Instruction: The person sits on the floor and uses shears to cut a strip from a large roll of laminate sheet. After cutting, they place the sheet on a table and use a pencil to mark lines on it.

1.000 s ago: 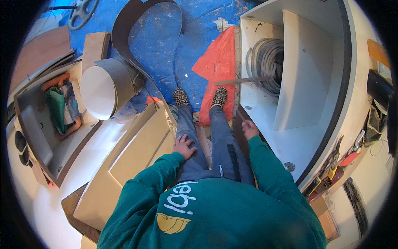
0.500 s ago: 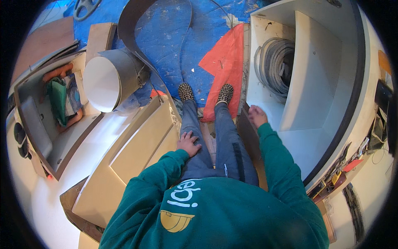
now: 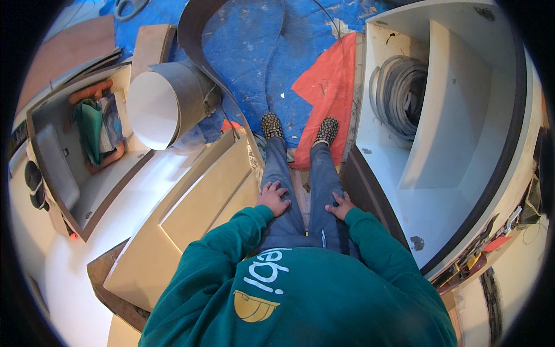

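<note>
My left hand (image 3: 273,198) rests on my left thigh with its fingers spread over the grey trousers (image 3: 281,176). On the other thigh lies my right hand (image 3: 341,205), its fingers also apart and nothing in it. Close to the right hand stands a white cabinet (image 3: 381,179) with dark edging and an inner divider. A coil of grey cable or hose (image 3: 399,95) sits in its far compartment. Cream panels (image 3: 202,199) lean or lie beside my left arm, and past them is a large roll of sheet (image 3: 153,110) with a white end.
An open box (image 3: 75,217) at left holds orange pipe pieces (image 3: 92,92) and green material (image 3: 88,127). Blue sheeting (image 3: 243,63) and a red sheet (image 3: 329,92) cover the floor ahead. A curved dark strip (image 3: 193,34) loops over it. Hand tools (image 3: 474,260) lie along the right side.
My right hand has come from the cabinet's edge back to my right thigh. The left hand stays on the left thigh. The whole view has shifted slightly.
</note>
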Demonstrator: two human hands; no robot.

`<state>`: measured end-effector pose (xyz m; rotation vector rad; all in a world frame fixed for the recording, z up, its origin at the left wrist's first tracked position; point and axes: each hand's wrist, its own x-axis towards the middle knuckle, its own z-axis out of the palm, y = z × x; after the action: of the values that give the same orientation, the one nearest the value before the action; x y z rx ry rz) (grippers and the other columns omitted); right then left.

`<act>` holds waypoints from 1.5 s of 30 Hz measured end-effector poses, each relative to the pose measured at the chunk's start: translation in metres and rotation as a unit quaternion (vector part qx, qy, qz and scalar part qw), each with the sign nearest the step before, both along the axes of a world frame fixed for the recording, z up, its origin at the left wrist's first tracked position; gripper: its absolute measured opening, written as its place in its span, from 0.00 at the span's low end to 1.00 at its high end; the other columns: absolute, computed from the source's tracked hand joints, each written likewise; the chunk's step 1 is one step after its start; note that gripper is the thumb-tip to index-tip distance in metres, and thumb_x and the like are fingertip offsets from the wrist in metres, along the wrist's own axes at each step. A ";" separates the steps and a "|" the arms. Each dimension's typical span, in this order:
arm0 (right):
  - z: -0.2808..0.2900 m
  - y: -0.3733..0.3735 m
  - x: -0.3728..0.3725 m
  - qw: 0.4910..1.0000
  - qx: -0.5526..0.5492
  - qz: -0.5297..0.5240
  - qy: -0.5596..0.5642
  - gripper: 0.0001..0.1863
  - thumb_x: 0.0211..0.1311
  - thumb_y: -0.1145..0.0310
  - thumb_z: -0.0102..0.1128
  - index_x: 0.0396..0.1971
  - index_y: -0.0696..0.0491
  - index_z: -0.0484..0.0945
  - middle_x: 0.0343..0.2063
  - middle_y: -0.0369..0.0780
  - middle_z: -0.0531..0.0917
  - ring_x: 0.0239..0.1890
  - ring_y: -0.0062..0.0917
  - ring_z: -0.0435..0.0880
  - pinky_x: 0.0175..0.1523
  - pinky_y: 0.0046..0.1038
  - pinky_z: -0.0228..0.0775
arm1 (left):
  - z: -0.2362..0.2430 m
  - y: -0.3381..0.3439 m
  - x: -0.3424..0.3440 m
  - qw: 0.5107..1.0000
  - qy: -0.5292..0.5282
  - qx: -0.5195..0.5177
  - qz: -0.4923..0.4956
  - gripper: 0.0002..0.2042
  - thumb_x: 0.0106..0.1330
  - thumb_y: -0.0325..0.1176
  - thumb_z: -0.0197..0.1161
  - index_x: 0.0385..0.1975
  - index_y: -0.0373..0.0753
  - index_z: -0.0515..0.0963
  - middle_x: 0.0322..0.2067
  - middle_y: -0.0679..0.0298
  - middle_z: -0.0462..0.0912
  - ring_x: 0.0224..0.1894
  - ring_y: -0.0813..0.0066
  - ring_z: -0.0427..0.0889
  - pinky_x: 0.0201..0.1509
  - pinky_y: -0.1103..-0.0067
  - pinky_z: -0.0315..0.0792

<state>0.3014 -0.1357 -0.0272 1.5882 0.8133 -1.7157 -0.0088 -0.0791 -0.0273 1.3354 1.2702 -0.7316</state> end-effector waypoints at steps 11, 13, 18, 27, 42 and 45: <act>-0.012 -0.006 -0.005 0.999 0.018 -0.004 -0.031 0.48 0.60 0.36 0.61 0.78 0.35 0.53 0.78 0.50 0.45 0.75 0.55 0.56 0.78 0.43 0.52 | -0.003 -0.001 -0.001 1.000 -0.011 0.017 0.018 0.29 0.60 0.55 0.64 0.62 0.55 0.78 0.74 0.59 0.62 0.77 0.49 0.53 0.77 0.53 0.53; -0.011 -0.004 -0.006 0.999 0.017 -0.004 -0.035 0.49 0.61 0.36 0.61 0.78 0.36 0.52 0.78 0.50 0.46 0.76 0.55 0.55 0.78 0.43 0.51 | -0.002 0.000 0.000 1.000 -0.011 0.026 0.013 0.28 0.60 0.55 0.64 0.62 0.55 0.78 0.73 0.58 0.63 0.76 0.47 0.54 0.76 0.53 0.55; -0.020 -0.006 -0.005 0.999 0.019 -0.003 -0.046 0.51 0.61 0.37 0.60 0.78 0.42 0.50 0.78 0.50 0.46 0.76 0.53 0.53 0.78 0.42 0.50 | -0.002 0.003 0.000 0.999 -0.010 0.033 -0.003 0.28 0.61 0.56 0.65 0.61 0.54 0.78 0.72 0.58 0.64 0.75 0.46 0.56 0.75 0.53 0.58; -0.062 -0.005 0.010 0.998 0.053 -0.006 -0.027 0.46 0.63 0.39 0.60 0.74 0.52 0.60 0.74 0.53 0.60 0.75 0.46 0.60 0.78 0.38 0.53 | -0.001 0.005 0.002 0.999 -0.006 0.034 0.002 0.28 0.61 0.56 0.64 0.61 0.53 0.78 0.72 0.59 0.64 0.75 0.47 0.56 0.75 0.54 0.58; -0.298 0.134 0.069 0.941 0.276 -0.168 -0.100 0.25 0.66 0.51 0.63 0.48 0.60 0.83 0.47 0.50 0.86 0.49 0.37 0.85 0.57 0.35 0.73 | -0.009 -0.007 -0.019 0.987 -0.031 0.094 0.125 0.22 0.63 0.46 0.65 0.55 0.45 0.82 0.66 0.56 0.73 0.71 0.46 0.64 0.73 0.57 0.59; -0.339 0.178 0.074 0.941 0.315 -0.085 -0.089 0.27 0.65 0.51 0.64 0.51 0.61 0.82 0.49 0.52 0.86 0.52 0.41 0.84 0.58 0.37 0.73 | -0.008 -0.002 -0.025 0.983 -0.038 0.111 0.141 0.21 0.63 0.45 0.66 0.53 0.43 0.82 0.65 0.56 0.74 0.71 0.46 0.65 0.73 0.57 0.60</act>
<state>0.3751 0.0421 -0.3665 2.2570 1.2440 -1.4642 -0.0339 -0.0813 -0.0351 1.3096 1.4748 -0.3445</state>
